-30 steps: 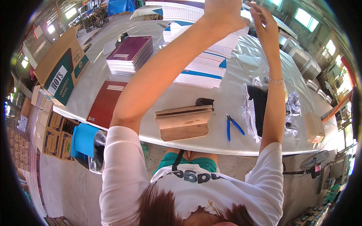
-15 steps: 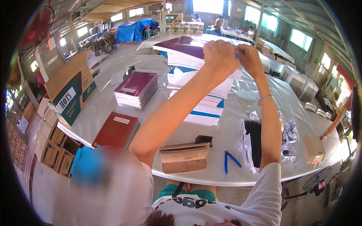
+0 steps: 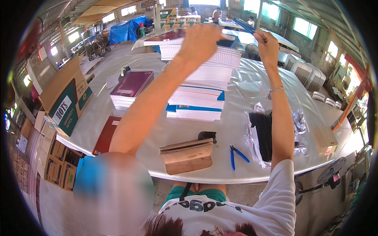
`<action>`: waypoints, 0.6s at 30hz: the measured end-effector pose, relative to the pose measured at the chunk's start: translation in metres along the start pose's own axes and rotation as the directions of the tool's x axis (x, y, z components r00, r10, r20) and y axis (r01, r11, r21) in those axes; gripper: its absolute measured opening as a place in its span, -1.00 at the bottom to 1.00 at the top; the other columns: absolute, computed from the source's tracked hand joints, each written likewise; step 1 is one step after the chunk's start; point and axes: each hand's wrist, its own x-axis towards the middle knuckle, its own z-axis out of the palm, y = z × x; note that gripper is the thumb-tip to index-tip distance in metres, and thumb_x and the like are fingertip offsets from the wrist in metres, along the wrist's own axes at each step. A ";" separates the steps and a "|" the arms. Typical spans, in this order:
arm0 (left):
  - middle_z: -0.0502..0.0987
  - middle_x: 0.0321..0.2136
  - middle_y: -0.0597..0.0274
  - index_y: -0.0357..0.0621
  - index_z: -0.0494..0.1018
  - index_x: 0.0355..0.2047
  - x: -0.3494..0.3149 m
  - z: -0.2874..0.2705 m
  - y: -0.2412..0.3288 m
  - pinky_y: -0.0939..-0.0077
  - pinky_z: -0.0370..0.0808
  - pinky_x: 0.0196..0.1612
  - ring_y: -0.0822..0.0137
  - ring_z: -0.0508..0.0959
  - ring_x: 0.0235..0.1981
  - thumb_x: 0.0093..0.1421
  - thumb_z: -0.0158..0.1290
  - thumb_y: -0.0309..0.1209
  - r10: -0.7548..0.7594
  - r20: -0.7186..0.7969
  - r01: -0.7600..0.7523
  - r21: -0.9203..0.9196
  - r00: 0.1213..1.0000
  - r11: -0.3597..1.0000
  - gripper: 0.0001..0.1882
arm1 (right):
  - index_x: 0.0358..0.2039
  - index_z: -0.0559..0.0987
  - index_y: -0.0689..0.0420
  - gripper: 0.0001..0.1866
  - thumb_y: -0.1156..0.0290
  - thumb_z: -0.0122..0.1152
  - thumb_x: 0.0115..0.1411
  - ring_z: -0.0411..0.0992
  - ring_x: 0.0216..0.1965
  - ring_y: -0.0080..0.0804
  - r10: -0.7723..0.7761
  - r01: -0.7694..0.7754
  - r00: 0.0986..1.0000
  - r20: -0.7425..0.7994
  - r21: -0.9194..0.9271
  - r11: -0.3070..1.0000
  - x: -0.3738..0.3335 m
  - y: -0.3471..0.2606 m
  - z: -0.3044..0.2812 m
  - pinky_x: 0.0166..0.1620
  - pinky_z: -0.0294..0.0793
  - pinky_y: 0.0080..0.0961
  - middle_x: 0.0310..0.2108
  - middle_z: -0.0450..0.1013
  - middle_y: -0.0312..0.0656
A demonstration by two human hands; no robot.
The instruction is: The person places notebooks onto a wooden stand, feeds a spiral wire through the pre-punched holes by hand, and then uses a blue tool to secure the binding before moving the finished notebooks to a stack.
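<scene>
A tall, uneven stack of notebook page blocks [image 3: 201, 95], with white ruled pages and some blue and maroon covers, stands in front of me. My left hand [image 3: 201, 44] is curled closed over its top; whatever its fingers grip is hidden. To the right, my right hand [image 3: 266, 47] pinches the edge of a dark blue cover [image 3: 244, 25], raised at a slant above the stack's right side. A maroon cover [image 3: 167, 36] lies on the stack's top left.
Maroon notebooks [image 3: 132, 84] are piled at the left, with a red notebook [image 3: 105, 135] nearer. A wooden block tool [image 3: 186, 156], blue-handled cutters [image 3: 238, 155] and black binding coils [image 3: 260, 133] on crumpled wrapping lie along the near edge. An open carton [image 3: 65, 102] stands far left.
My hands have moved apart: the left has shifted left over the stack, the right slightly up. A dark blue cover now shows raised in my right hand.
</scene>
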 end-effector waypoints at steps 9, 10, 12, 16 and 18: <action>0.50 -0.43 -0.15 -0.23 0.51 -0.33 0.015 -0.064 -0.126 0.07 0.41 -0.33 -0.12 0.51 -0.35 0.12 0.08 -0.22 -0.426 -0.209 0.452 0.098 0.880 0.887 -0.71 | -0.37 0.63 0.24 -0.85 0.58 0.14 0.03 0.51 -0.41 -0.27 -0.007 0.007 1.000 -0.010 0.041 0.999 -0.003 -0.019 0.016 -0.28 0.46 -0.47 -0.35 0.57 -0.06; 0.49 -0.43 -0.15 -0.22 0.50 -0.30 0.014 -0.077 -0.137 0.08 0.38 -0.31 -0.11 0.49 -0.31 0.13 0.07 -0.21 -0.511 -0.115 0.523 0.232 0.852 0.820 -0.69 | -0.38 0.63 0.24 -0.85 0.57 0.14 0.03 0.51 -0.41 -0.26 -0.025 0.023 0.998 0.052 0.045 0.999 -0.002 -0.020 0.019 -0.27 0.47 -0.47 -0.35 0.57 -0.06; 0.49 -0.41 -0.15 -0.22 0.49 -0.27 0.006 -0.085 -0.161 0.08 0.37 -0.28 -0.10 0.49 -0.30 0.14 0.08 -0.18 -0.414 -0.337 0.511 0.289 0.846 0.810 -0.66 | -0.41 0.65 0.19 -0.85 0.45 0.17 0.02 0.52 -0.37 -0.20 -0.003 0.008 0.956 0.292 -0.014 1.000 -0.001 -0.016 0.028 -0.19 0.47 -0.38 -0.37 0.57 -0.06; 0.51 -0.39 -0.17 -0.24 0.48 -0.25 0.006 -0.104 -0.201 0.10 0.36 -0.25 -0.11 0.49 -0.31 0.14 0.10 -0.11 -0.100 -0.583 0.415 0.437 0.806 0.798 -0.59 | -0.29 0.66 0.06 -0.78 0.30 0.24 0.05 0.49 -0.18 -0.21 -0.037 0.142 0.940 0.338 -0.291 0.946 -0.008 -0.038 0.038 -0.06 0.43 -0.30 -0.27 0.55 -0.07; 0.51 -0.38 -0.18 -0.26 0.48 -0.23 0.027 -0.102 -0.173 0.12 0.37 -0.24 -0.10 0.49 -0.31 0.13 0.11 -0.08 -0.045 -0.662 0.351 0.337 0.748 0.874 -0.55 | -0.18 0.65 0.01 -0.73 0.24 0.24 0.12 0.49 -0.14 -0.29 -0.252 0.294 0.954 0.160 -0.353 0.888 -0.018 -0.031 0.024 -0.10 0.45 -0.39 -0.19 0.51 -0.07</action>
